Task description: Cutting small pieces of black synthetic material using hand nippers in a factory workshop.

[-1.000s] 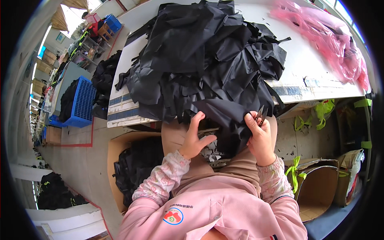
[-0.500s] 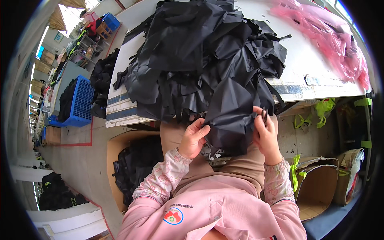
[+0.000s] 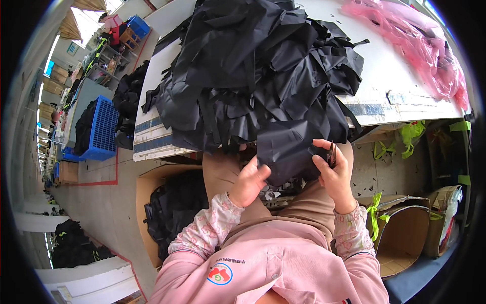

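Note:
A piece of thin black fabric (image 3: 286, 152) hangs over my lap, below the near edge of the table. My left hand (image 3: 248, 185) is closed on its left edge, thumb in front and the other fingers partly behind the cloth. At the right edge is my right hand (image 3: 335, 177), with small dark thread snips (image 3: 332, 153) tucked in its curled fingers. Its index finger and thumb stand slightly apart beside the fabric; whether they also pinch it is hard to see. A large heap of similar black pieces (image 3: 223, 61) covers the middle of the table.
The white table (image 3: 390, 76) carries a pink plastic bag (image 3: 415, 50) at its far right. A cardboard box (image 3: 144, 202) of black pieces stands left of my legs, and another open carton (image 3: 405, 238) to the right. A blue crate (image 3: 104, 129) stands farther left.
The fabric between my hands has been turned and lowered, and now lies flatter with a straight upper edge. My left thumb has shifted down; the right index finger and thumb have spread apart.

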Tool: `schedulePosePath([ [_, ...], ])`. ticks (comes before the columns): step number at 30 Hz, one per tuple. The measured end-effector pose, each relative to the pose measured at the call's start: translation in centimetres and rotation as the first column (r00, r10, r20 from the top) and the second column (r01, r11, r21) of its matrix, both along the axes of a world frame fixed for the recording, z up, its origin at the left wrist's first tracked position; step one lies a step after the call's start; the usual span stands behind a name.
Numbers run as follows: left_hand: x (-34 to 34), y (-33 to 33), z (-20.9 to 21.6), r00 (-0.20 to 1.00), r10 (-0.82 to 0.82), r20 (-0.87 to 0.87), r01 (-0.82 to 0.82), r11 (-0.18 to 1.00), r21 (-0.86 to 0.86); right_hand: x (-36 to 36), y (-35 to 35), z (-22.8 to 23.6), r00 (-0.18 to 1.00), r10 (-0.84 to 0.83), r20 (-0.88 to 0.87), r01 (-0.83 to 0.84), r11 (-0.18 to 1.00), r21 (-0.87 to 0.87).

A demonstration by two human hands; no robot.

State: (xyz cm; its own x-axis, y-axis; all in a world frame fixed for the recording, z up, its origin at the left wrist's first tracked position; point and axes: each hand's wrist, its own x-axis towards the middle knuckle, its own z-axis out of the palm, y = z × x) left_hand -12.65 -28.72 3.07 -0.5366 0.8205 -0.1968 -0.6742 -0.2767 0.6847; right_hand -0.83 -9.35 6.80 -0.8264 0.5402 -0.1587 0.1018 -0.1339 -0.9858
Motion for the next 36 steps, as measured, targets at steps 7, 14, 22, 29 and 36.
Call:
schedulePosePath([
  [7,-0.8,-0.7,-0.4,0.919,0.092,-0.383,-0.156,0.978,-0.138,0.4,1.1,0.5,0.994,-0.095,-0.045,0.1,0.988,0.118],
  [14,-1.2,-0.3,2.7,0.569,0.133,-0.812,-0.322,0.944,-0.071,0.9,2.3,-0.1,0.939,-0.28,-0.199,0.333,0.884,0.329],
  [22,-0.7,0.5,4.9,0.565,-0.027,-0.825,-0.246,0.949,-0.199,-0.5,-4.4,4.2,0.951,0.123,-0.283,0.053,0.838,0.544],
  [29,-0.2,0.0,4.6,0.668,0.048,-0.742,-0.261,0.95,-0.174,-1.6,-4.0,2.3,0.963,0.137,-0.234,0.052,0.754,0.654],
  [36,-1.4,0.3,5.0,0.342,0.178,-0.923,-0.314,0.947,0.067,-2.1,-3.3,2.5,0.943,0.226,-0.243,-0.023,0.774,0.632],
])
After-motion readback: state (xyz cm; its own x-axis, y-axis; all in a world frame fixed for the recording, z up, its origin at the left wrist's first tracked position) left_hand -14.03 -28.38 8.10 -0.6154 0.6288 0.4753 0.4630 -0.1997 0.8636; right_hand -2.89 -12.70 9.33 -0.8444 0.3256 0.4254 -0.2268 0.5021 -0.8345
